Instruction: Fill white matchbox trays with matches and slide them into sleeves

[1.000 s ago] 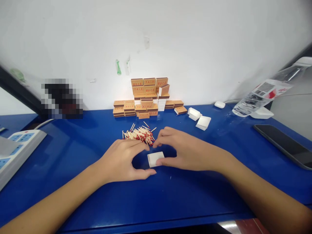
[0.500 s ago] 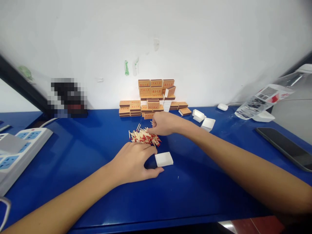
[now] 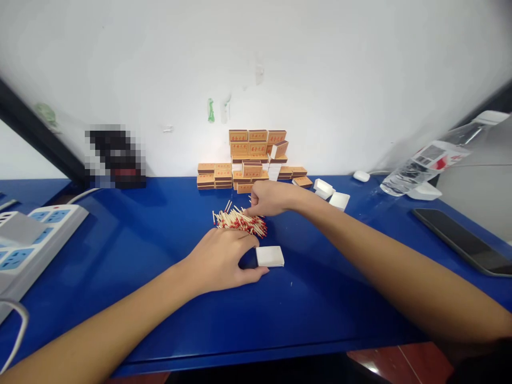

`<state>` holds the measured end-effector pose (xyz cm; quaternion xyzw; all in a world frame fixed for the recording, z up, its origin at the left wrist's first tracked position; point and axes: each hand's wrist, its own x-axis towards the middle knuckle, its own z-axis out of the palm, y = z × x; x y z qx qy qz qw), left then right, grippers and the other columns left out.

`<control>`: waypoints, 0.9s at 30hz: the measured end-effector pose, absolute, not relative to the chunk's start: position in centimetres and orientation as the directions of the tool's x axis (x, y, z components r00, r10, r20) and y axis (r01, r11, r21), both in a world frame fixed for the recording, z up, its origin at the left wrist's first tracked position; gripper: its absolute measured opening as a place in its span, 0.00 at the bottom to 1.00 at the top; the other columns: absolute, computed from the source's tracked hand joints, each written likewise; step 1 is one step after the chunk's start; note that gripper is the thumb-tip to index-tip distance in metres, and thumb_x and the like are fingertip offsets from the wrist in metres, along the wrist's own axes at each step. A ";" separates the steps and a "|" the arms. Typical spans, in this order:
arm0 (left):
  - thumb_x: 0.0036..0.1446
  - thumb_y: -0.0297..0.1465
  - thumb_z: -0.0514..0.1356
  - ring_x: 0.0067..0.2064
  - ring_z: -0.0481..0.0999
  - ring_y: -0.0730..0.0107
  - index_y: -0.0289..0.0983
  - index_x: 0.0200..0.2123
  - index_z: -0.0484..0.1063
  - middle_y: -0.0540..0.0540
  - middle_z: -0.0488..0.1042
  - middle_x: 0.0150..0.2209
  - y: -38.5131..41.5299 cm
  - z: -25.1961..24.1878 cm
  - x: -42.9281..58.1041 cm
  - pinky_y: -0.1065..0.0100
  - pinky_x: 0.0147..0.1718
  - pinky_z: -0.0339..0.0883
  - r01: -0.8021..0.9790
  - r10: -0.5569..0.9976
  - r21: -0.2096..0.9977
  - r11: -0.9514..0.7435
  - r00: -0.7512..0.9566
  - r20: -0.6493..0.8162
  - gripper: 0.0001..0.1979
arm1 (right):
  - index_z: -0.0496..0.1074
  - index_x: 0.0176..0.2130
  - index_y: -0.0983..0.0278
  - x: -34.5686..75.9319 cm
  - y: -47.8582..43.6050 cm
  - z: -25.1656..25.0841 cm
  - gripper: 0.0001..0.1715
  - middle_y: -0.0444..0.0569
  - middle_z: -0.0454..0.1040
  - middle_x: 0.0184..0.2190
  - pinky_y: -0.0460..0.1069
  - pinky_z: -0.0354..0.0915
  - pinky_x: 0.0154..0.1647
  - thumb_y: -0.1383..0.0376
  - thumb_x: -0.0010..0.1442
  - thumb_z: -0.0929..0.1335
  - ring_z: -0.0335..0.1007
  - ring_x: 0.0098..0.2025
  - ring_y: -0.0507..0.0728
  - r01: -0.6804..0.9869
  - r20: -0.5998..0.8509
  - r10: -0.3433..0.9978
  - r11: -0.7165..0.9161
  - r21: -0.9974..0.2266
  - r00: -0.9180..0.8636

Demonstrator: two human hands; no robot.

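Note:
A heap of red-tipped matches (image 3: 239, 220) lies mid-table on the blue tabletop (image 3: 320, 288). My right hand (image 3: 269, 198) reaches over the heap's far side, fingers pinched together on matches. In front of the heap sits a small white matchbox tray (image 3: 270, 256). My left hand (image 3: 221, 261) rests beside it, thumb and fingers curled round its left end. Against the wall stands a stack of orange matchboxes (image 3: 251, 160).
Two more white trays (image 3: 332, 194) lie right of the stack. A plastic bottle (image 3: 428, 162), a white earbud case (image 3: 361, 175) and a dark phone (image 3: 464, 240) are at the right. A power strip (image 3: 28, 240) sits at the left edge.
My right hand left the white tray and reached forward to the match heap, closing on matches. My left hand stayed at the tray's left end.

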<state>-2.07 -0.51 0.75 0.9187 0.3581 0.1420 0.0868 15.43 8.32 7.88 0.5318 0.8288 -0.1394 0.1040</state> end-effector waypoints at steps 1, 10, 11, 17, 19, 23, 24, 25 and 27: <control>0.61 0.48 0.66 0.40 0.84 0.56 0.41 0.44 0.81 0.48 0.83 0.38 -0.5 0.7 -2.1 0.60 0.33 0.72 0.635 0.684 0.262 -0.727 0.702 0.196 0.18 | 0.76 0.31 0.66 15.3 8.2 7.9 0.15 0.49 0.72 0.25 0.51 0.58 0.26 0.56 0.61 0.72 0.64 0.26 0.54 0.912 -0.320 0.855 0.395 -0.110 -0.409; 0.62 0.49 0.65 0.40 0.84 0.56 0.41 0.44 0.80 0.48 0.83 0.38 -0.5 0.7 -2.1 0.61 0.33 0.71 0.639 0.685 0.255 -0.726 0.705 0.185 0.18 | 0.78 0.33 0.66 15.3 7.7 8.7 0.09 0.48 0.73 0.24 0.51 0.58 0.27 0.62 0.55 0.73 0.65 0.27 0.54 0.916 -0.350 0.854 0.400 -0.036 -0.386; 0.63 0.49 0.64 0.39 0.84 0.56 0.41 0.43 0.80 0.48 0.83 0.38 -0.6 0.7 -2.1 0.61 0.33 0.70 0.638 0.683 0.254 -0.727 0.707 0.181 0.18 | 0.78 0.32 0.66 15.5 7.8 8.7 0.08 0.49 0.74 0.24 0.51 0.59 0.27 0.63 0.54 0.73 0.66 0.27 0.55 0.916 -0.351 0.854 0.399 -0.032 -0.385; 0.63 0.49 0.64 0.39 0.84 0.57 0.41 0.44 0.80 0.47 0.83 0.38 -0.5 0.6 -2.1 0.61 0.33 0.70 0.651 0.696 0.256 -0.714 0.698 0.166 0.18 | 0.79 0.35 0.65 17.5 7.9 8.4 0.12 0.52 0.80 0.32 0.51 0.60 0.28 0.58 0.58 0.73 0.72 0.32 0.57 0.918 -0.316 0.867 0.394 -0.042 -0.386; 0.63 0.49 0.64 0.39 0.84 0.57 0.41 0.44 0.80 0.47 0.83 0.38 -0.5 0.6 -2.0 0.61 0.33 0.70 0.647 0.692 0.255 -0.719 0.702 0.168 0.18 | 0.78 0.35 0.65 17.9 7.7 8.2 0.17 0.53 0.80 0.32 0.51 0.60 0.29 0.53 0.59 0.73 0.72 0.32 0.57 0.920 -0.299 0.873 0.388 -0.050 -0.385; 0.64 0.49 0.64 0.40 0.84 0.56 0.40 0.45 0.80 0.46 0.83 0.39 -0.4 0.6 -2.1 0.61 0.34 0.71 0.654 0.697 0.253 -0.713 0.699 0.157 0.19 | 0.77 0.33 0.65 18.2 7.2 7.9 0.15 0.51 0.80 0.31 0.51 0.59 0.28 0.55 0.60 0.74 0.71 0.31 0.56 0.917 -0.306 0.866 0.391 -0.079 -0.395; 0.64 0.49 0.64 0.40 0.84 0.56 0.40 0.45 0.80 0.46 0.83 0.39 -0.4 0.7 -2.1 0.61 0.34 0.72 0.656 0.698 0.250 -0.712 0.698 0.158 0.19 | 0.77 0.33 0.64 18.3 7.1 8.0 0.14 0.51 0.79 0.30 0.51 0.58 0.28 0.56 0.60 0.73 0.71 0.30 0.56 0.915 -0.312 0.862 0.393 -0.088 -0.400; 0.63 0.49 0.64 0.40 0.84 0.57 0.40 0.45 0.80 0.46 0.83 0.39 -0.4 0.7 -2.1 0.62 0.34 0.72 0.655 0.697 0.246 -0.714 0.699 0.162 0.19 | 0.77 0.32 0.64 18.4 7.0 8.0 0.12 0.50 0.79 0.29 0.51 0.58 0.27 0.57 0.60 0.73 0.70 0.30 0.56 0.914 -0.322 0.856 0.394 -0.100 -0.404; 0.64 0.48 0.64 0.39 0.84 0.58 0.40 0.45 0.80 0.45 0.83 0.38 -0.4 0.6 -2.2 0.63 0.34 0.72 0.646 0.688 0.242 -0.724 0.702 0.182 0.19 | 0.77 0.32 0.64 18.8 6.8 8.1 0.11 0.49 0.78 0.28 0.52 0.57 0.27 0.58 0.59 0.73 0.70 0.29 0.55 0.910 -0.340 0.845 0.396 -0.123 -0.413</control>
